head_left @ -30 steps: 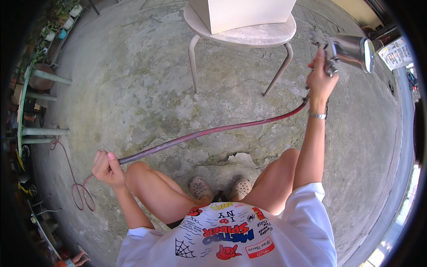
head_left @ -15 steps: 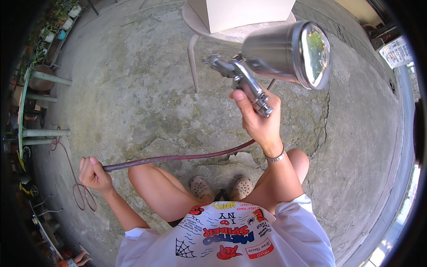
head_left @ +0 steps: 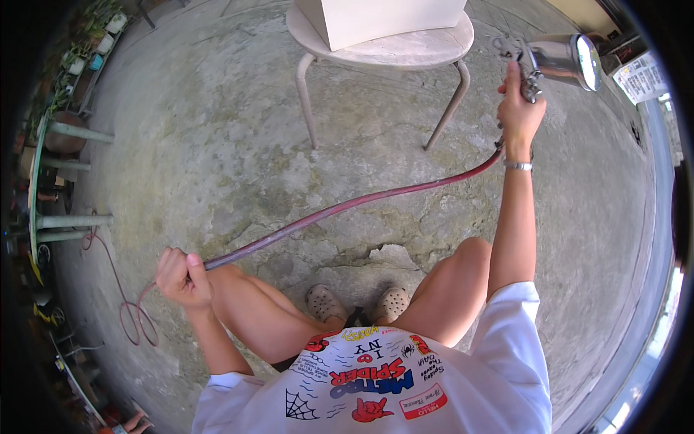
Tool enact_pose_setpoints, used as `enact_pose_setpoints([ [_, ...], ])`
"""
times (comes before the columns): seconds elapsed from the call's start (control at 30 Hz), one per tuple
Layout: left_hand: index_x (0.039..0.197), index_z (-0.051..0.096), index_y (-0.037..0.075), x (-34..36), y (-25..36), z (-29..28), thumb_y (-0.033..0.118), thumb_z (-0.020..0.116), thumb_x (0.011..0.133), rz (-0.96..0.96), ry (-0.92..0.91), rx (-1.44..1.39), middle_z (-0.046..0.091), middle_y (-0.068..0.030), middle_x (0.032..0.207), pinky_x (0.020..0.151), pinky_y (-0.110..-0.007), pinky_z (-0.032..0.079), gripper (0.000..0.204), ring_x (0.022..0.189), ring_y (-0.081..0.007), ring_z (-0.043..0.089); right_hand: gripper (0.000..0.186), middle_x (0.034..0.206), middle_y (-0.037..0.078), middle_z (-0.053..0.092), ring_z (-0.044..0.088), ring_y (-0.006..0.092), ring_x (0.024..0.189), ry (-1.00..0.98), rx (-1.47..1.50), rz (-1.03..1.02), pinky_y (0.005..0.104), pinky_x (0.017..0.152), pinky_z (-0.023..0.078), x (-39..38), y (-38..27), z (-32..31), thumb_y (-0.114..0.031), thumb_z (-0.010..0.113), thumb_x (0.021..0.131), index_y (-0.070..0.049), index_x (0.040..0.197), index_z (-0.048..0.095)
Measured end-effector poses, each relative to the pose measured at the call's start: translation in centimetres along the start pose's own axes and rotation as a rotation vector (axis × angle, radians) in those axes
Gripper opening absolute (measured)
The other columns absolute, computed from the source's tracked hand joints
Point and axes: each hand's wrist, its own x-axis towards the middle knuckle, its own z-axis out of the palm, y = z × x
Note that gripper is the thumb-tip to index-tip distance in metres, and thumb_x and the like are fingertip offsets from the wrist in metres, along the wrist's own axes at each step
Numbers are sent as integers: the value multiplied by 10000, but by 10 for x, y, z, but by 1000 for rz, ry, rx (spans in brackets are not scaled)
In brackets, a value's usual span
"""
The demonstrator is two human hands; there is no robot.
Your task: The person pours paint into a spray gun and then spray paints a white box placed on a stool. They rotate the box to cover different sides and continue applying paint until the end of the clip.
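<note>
My right hand is closed round the handle of a metal spray gun, held up at the far right. A shiny round paint cup sticks out from the gun's right side, and the nozzle faces left toward a stool. From below the handle a dark red air hose runs in a slack curve down to the left. My left hand is wrapped round this hose beside my left knee. On the round stool stands a white box-like piece, its top cut off by the picture's edge.
Stained, cracked concrete floor lies all round. More hose is looped on the ground at left, near a table with pale green legs. Potted plants line the far left. A printed sheet shows at the far right.
My right hand has carried the spray gun away to the right, clear of the stool's front. My left hand has shifted a little right with the hose, which now stretches farther across.
</note>
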Motion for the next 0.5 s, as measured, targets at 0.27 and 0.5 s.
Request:
enact_pose_setpoints([
  [0.27, 599, 392, 4, 1, -4, 3, 36, 608, 891, -15, 68, -3, 314, -81, 560, 531, -380, 185, 365, 526, -223, 288, 438, 623, 41, 683, 594, 100, 479, 142, 32, 100, 285, 433, 414, 7, -6, -15, -399, 699, 986, -2, 805, 742],
  [0.5, 589, 414, -9, -2, -24, -24, 21, 568, 941, -13, 149, 36, 341, -74, 537, 539, -377, 188, 386, 528, -197, 288, 379, 624, 2, 637, 535, 60, 484, -151, 174, 123, 259, 445, 382, -70, -40, 8, -371, 711, 993, -28, 833, 730],
])
